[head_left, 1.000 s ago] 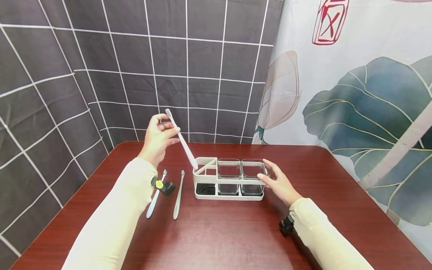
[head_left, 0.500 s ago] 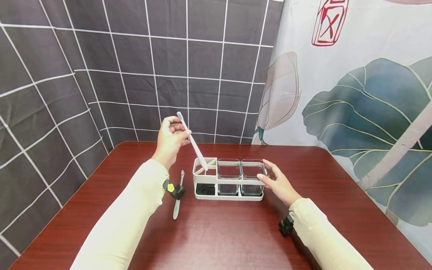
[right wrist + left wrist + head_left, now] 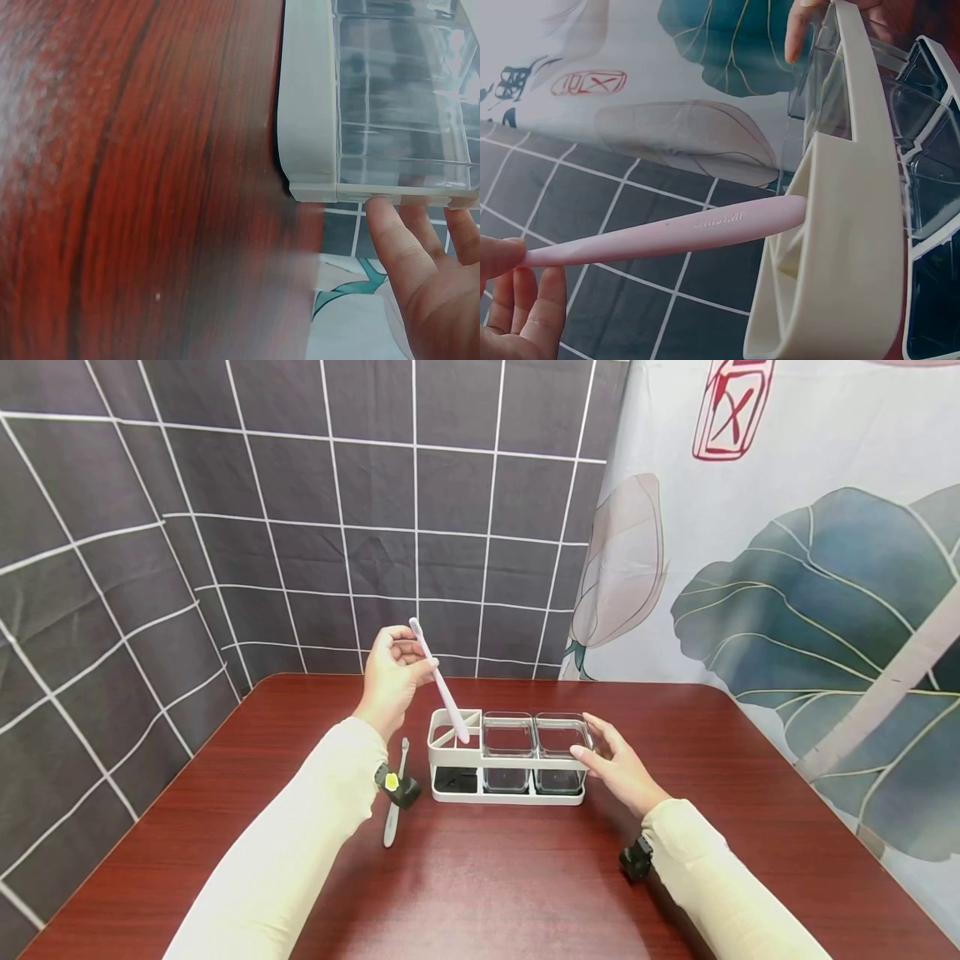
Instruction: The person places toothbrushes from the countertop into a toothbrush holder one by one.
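My left hand [image 3: 392, 683] pinches a pink toothbrush [image 3: 441, 689] near its neck, bristles up and handle slanting down to the right. Its handle end is at the divided left compartment of a white toothbrush holder [image 3: 510, 762]. In the left wrist view the handle [image 3: 727, 223] overlaps the compartment's rim; how deep it reaches cannot be told. My right hand [image 3: 624, 770] grips the holder's right end, thumb at the front and fingers behind. Two clear cups [image 3: 510, 777] sit side by side in the holder. In the right wrist view, fingertips [image 3: 382, 214] touch the holder's end.
A grey-green toothbrush [image 3: 392, 827] lies on the reddish-brown table [image 3: 510, 877], partly covered by the left wrist's camera [image 3: 403, 791]. Behind the table hang a dark grid-patterned cloth [image 3: 375, 560] and a white cloth with leaf prints [image 3: 832, 585].
My left hand has moved right and slightly down, bringing the toothbrush's handle end over the holder's left compartment. A light blue toothbrush has become hidden behind the left sleeve. My right hand stays put.
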Demonstrator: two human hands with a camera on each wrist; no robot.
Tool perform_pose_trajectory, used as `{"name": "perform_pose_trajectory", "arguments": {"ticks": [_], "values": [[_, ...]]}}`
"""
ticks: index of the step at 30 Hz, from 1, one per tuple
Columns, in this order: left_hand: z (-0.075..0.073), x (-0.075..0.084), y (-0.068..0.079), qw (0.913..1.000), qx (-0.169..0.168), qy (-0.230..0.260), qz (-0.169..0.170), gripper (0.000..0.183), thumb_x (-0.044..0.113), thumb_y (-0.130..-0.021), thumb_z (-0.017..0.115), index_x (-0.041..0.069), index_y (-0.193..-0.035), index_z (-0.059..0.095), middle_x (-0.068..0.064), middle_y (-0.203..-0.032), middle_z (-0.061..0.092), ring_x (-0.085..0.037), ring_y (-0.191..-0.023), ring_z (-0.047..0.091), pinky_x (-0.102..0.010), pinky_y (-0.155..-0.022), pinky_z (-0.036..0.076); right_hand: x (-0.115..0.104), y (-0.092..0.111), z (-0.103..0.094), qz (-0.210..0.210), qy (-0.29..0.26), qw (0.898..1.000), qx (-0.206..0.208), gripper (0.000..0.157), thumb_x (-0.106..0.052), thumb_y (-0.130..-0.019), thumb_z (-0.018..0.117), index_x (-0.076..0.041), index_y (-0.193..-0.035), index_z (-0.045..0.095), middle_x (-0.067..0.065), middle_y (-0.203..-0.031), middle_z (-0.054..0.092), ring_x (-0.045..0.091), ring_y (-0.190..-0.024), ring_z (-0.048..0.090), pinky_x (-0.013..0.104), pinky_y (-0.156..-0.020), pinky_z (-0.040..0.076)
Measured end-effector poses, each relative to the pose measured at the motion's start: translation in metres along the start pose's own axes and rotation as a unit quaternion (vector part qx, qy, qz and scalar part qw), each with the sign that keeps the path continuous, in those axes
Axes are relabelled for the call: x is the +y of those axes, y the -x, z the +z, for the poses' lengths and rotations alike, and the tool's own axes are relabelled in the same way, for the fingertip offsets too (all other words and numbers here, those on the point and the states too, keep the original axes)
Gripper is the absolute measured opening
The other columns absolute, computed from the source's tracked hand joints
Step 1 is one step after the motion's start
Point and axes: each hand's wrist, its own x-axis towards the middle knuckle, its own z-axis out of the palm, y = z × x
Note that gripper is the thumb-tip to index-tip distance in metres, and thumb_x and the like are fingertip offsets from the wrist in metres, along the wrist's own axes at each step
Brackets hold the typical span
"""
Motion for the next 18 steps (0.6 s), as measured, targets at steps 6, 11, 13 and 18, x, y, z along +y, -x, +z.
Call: {"name": "perform_pose_trajectory", "arguments": {"ticks": [6,11,13,18], "values": [[0.002,-0.006,0.003,0.9999,0.000,-0.016,0.007,0.046,-0.026,-0.076,0.056,0.004,-0.108,0.044,-0.003,-0.085,0.051,-0.009,-0.070,0.056,-0.020,-0.059,0.054,0.000,0.000,0.000,-0.001,0.002,1.000,0.000,0.067,-0.023,-0.096,0.061,-0.010,-0.151,0.025,0.023,-0.152,0.030,0.040,-0.122,0.048,0.050,-0.090,0.052],[0.003,-0.013,0.004,0.9991,-0.005,-0.039,0.014,0.044,-0.026,-0.074,0.058,0.003,-0.105,0.046,-0.001,-0.083,0.053,-0.009,-0.071,0.056,-0.020,-0.061,0.055,0.000,0.000,0.000,0.002,0.000,1.000,-0.002,0.068,-0.024,-0.096,0.060,-0.011,-0.151,0.024,0.023,-0.152,0.029,0.041,-0.125,0.046,0.053,-0.091,0.050],[0.003,-0.016,0.005,0.9987,-0.007,-0.048,0.017,0.043,-0.025,-0.074,0.059,0.002,-0.104,0.046,-0.001,-0.083,0.053,-0.009,-0.071,0.055,-0.020,-0.062,0.054,0.000,0.000,0.000,0.002,0.000,1.000,-0.002,0.068,-0.024,-0.096,0.060,-0.011,-0.151,0.024,0.023,-0.152,0.029,0.041,-0.125,0.046,0.053,-0.091,0.050],[0.005,-0.022,0.008,0.9972,-0.012,-0.070,0.023,0.041,-0.024,-0.074,0.061,0.001,-0.102,0.047,-0.001,-0.082,0.052,-0.010,-0.072,0.053,-0.017,-0.064,0.053,0.000,0.000,0.000,0.000,0.002,1.000,0.000,0.067,-0.024,-0.096,0.060,-0.011,-0.151,0.025,0.023,-0.152,0.030,0.040,-0.122,0.048,0.052,-0.090,0.051]]}}
